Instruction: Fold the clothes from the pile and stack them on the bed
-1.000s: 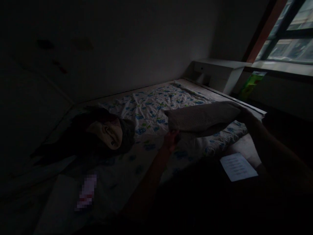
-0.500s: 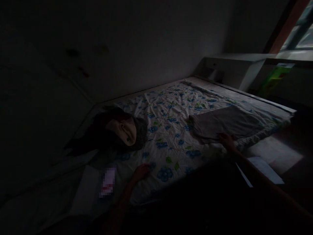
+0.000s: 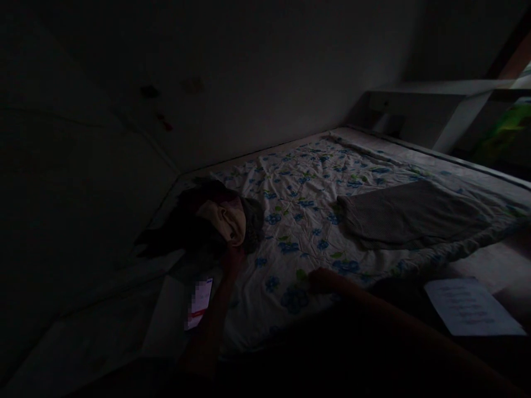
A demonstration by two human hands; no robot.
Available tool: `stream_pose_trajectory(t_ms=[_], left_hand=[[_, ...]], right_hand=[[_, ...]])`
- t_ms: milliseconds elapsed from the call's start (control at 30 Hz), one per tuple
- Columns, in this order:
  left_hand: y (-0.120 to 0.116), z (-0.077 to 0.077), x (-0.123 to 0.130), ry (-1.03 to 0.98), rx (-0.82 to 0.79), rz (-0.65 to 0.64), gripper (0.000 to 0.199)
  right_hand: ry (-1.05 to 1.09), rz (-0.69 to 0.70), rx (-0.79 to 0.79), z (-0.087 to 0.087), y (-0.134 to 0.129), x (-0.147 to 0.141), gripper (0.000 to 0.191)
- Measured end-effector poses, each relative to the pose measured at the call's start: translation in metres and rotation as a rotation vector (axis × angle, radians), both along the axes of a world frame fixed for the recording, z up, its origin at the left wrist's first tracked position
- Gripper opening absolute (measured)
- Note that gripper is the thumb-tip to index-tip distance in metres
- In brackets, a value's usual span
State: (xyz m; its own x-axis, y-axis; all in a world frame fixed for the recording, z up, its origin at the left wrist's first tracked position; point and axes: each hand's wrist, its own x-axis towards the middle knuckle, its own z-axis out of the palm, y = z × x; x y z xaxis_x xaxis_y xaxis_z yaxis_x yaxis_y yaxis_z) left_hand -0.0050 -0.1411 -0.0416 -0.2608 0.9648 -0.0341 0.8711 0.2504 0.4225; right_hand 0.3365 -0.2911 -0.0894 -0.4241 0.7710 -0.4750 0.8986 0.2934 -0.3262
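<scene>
My left hand (image 3: 233,258) reaches to the near edge of a pile of clothes and touches a beige cloth (image 3: 226,220) in it. Its fingers are lost in the dark against the cloth, so their grip does not show. Dark clothing (image 3: 176,229) lies to the left of the beige piece, and a grey knit piece (image 3: 254,224) to its right. Over the flowered bedsheet (image 3: 296,251) is my right hand (image 3: 326,280), fingers curled into a rounded shape with nothing seen in them. A folded grey cloth (image 3: 410,215) lies flat beyond it on the right.
A lit phone (image 3: 199,304) rests left of my left forearm, beside a pale box-like object (image 3: 165,315). A sheet of paper with writing (image 3: 470,307) lies at the lower right. Behind the bed stand a wall (image 3: 265,83) and a pale ledge (image 3: 418,108). The room is dim.
My left hand has moved forward from the sheet to the clothes pile. My right hand has left the folded grey cloth and come left over the sheet. The view has turned slightly left.
</scene>
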Motion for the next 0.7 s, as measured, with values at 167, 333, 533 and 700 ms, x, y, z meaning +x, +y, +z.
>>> stream_pose_trajectory(t_ms=[167, 333, 533, 700], left_hand=[[0.038, 0.017, -0.014, 0.035, -0.033, 0.177, 0.059], [0.056, 0.017, -0.023, 0.104, -0.166, 0.034, 0.046], [0.065, 0.074, 0.058, 0.078, 0.024, -0.243, 0.029], [0.023, 0.145, 0.113, -0.243, 0.251, -0.543, 0.035]], right_hand=[[0.041, 0.061, -0.043, 0.002, 0.017, 0.017, 0.031], [0.046, 0.054, -0.052, -0.001, 0.019, 0.018, 0.032], [0.05, -0.028, -0.087, -0.001, 0.025, 0.017, 0.026], [0.29, -0.369, 0.071, 0.015, 0.04, 0.026, 0.032]])
